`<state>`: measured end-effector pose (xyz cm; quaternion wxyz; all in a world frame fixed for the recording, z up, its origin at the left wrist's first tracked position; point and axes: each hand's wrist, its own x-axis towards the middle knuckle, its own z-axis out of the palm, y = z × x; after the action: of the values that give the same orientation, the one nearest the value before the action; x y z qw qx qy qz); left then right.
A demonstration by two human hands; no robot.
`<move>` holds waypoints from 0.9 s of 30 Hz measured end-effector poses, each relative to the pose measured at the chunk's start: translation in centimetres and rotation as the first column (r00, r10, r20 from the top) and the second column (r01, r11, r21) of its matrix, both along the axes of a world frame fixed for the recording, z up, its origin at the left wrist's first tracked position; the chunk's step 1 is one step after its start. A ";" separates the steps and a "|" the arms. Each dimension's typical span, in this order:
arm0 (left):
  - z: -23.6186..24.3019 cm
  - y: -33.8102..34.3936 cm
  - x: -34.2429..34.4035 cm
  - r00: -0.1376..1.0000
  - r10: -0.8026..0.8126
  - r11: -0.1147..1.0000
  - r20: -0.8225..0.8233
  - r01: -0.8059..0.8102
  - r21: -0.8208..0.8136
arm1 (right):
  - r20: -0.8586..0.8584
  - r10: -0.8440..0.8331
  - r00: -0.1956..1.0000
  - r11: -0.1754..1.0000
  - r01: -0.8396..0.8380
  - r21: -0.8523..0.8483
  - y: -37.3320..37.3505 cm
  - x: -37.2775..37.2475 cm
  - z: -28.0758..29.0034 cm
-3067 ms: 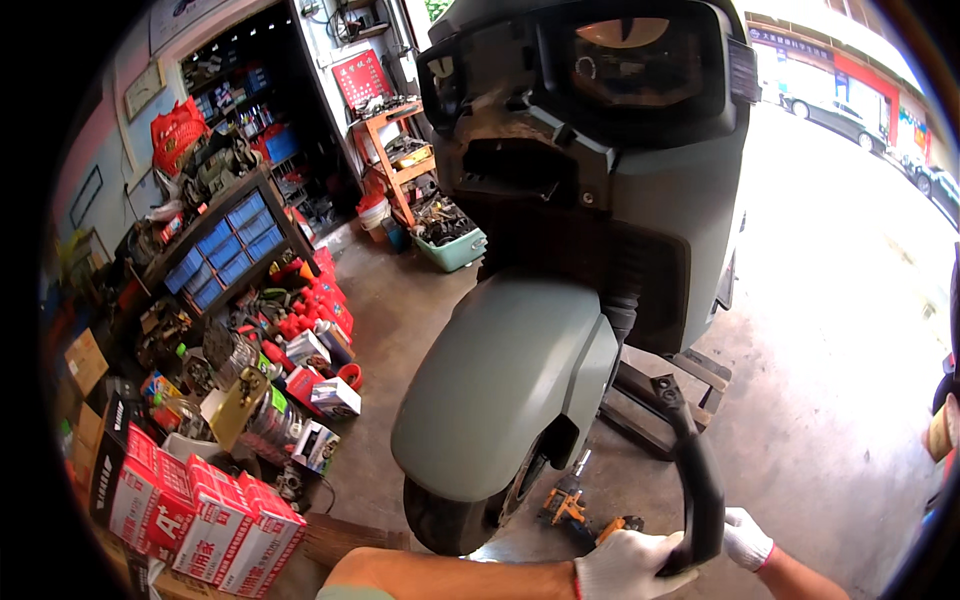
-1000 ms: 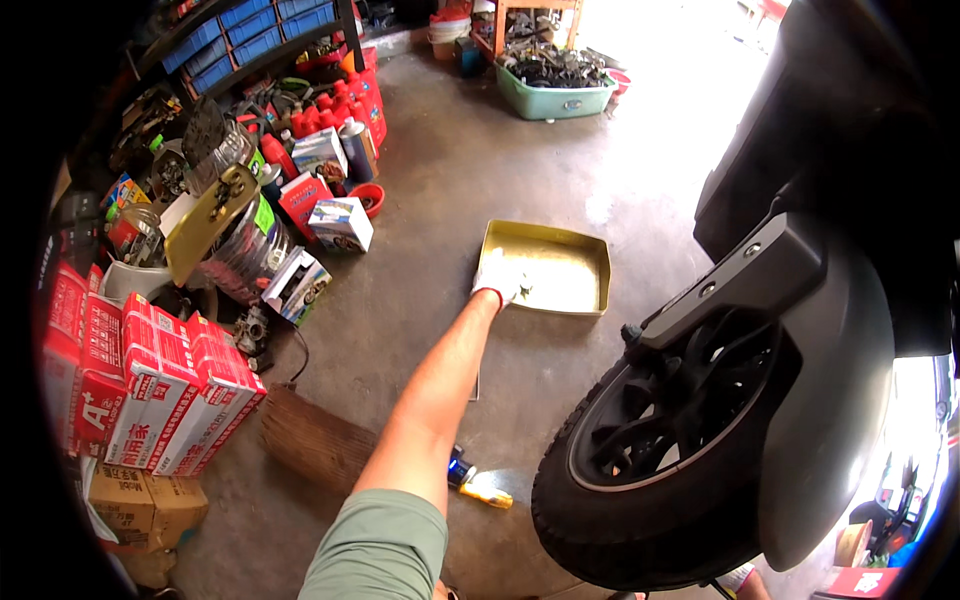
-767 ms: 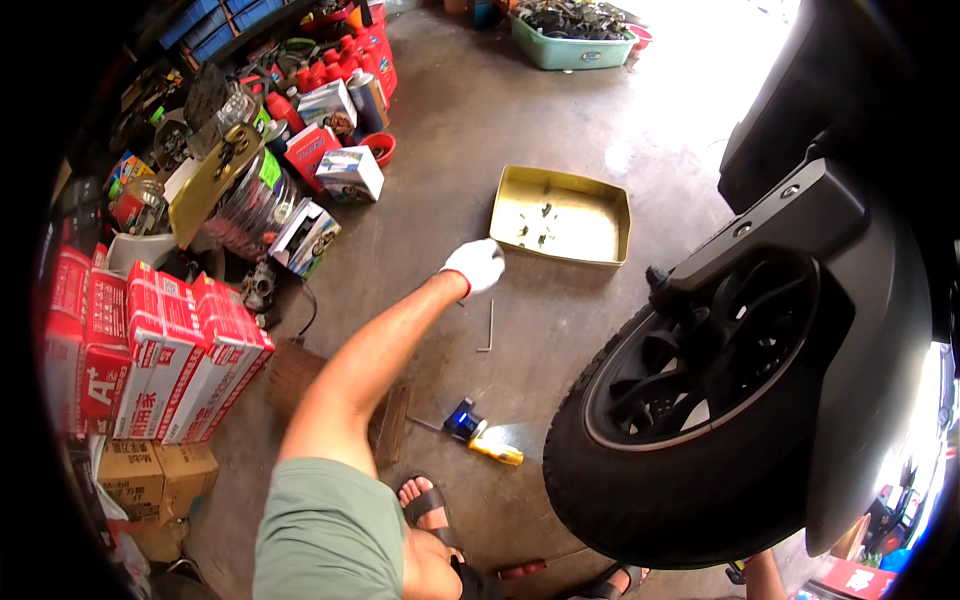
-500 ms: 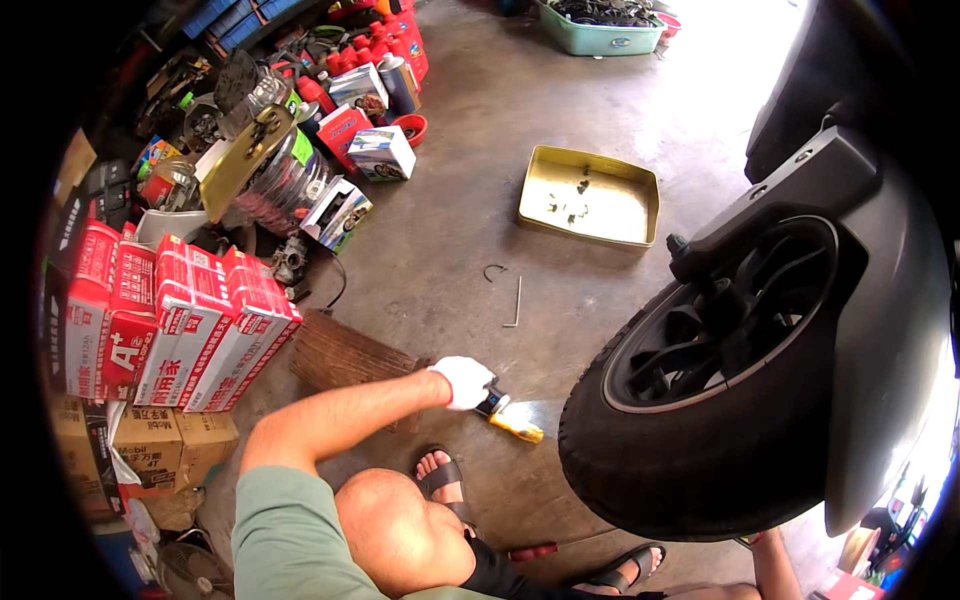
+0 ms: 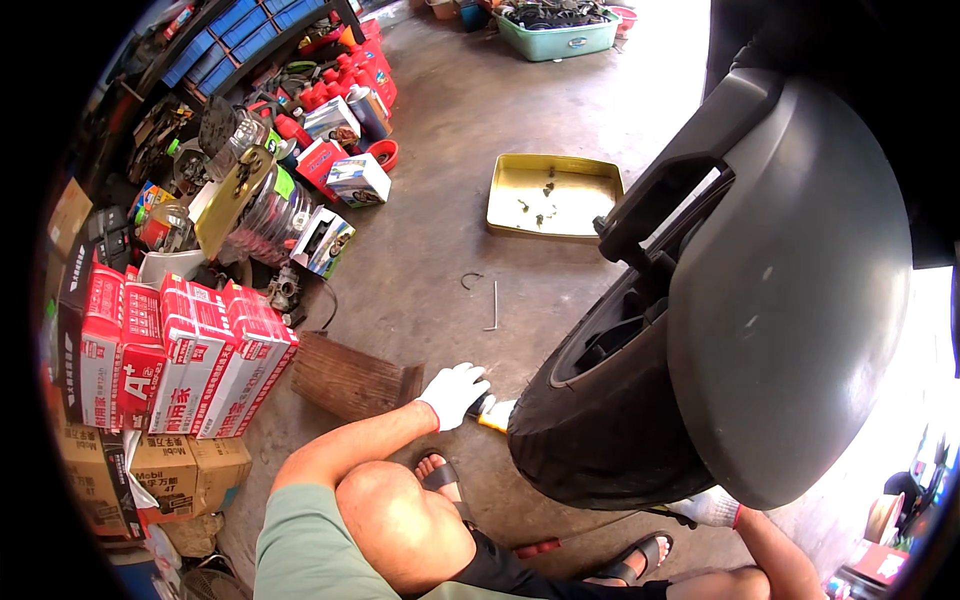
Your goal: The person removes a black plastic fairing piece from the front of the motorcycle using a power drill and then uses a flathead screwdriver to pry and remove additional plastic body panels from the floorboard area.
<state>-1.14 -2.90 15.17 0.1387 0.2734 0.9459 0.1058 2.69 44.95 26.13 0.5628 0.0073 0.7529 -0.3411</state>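
In a white glove, my left hand point(image 5: 455, 396) is closed around a small black-and-yellow flashlight point(image 5: 492, 414), low over the floor beside the tyre. The flashlight's far end points at the black tyre point(image 5: 600, 440) of a scooter-type wheel under a large grey fender point(image 5: 790, 290). My gloved right hand point(image 5: 710, 507) is at the lower right, just below the tyre and fender. Its fingers are partly hidden and curl around a dark piece that I cannot make out. A red-handled tool with a thin shaft point(image 5: 538, 548) lies on the floor between my feet.
A yellow metal tray point(image 5: 555, 215) with small dark parts sits ahead, near an L-shaped key point(image 5: 494, 305) and a curved black piece point(image 5: 471, 281). A wooden block point(image 5: 350, 375) lies left of my hand. Red-and-white boxes point(image 5: 200, 360) are stacked at left; a green tub point(image 5: 558, 40) stands far off.
The wheel and fender have swung left, so the fender now covers most of the rim. My left hand and flashlight are closer to the tyre. More of my right hand shows.
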 end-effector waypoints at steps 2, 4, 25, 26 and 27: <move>-0.3 0.0 -0.2 0.947 0.105 0.980 0.304 -0.047 -0.192 | 0.001 0.006 1.000 1.000 -0.006 0.005 0.1 0.0 0.4; -0.7 -0.3 0.0 0.943 0.139 0.988 0.301 -0.110 -0.113 | 0.004 0.008 1.000 1.000 -0.008 0.013 0.2 0.0 0.6; -6.8 -4.9 1.2 0.814 0.423 0.799 0.399 -0.542 0.259 | 0.054 0.008 0.999 1.000 -0.008 -0.004 -0.1 0.5 -1.3; -6.6 -4.8 1.4 0.835 0.409 0.823 0.368 -0.512 0.248 | 0.055 0.010 0.998 1.000 -0.010 -0.007 0.0 0.5 -1.3; -6.4 -4.6 1.6 0.829 0.419 0.823 0.371 -0.520 0.231 | 0.054 0.010 0.998 1.000 -0.010 -0.009 0.1 0.5 -1.4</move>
<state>0.45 -7.52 8.76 0.2050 0.0282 0.9208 0.3306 3.16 45.03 24.76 0.5847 0.0103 0.7360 -0.3411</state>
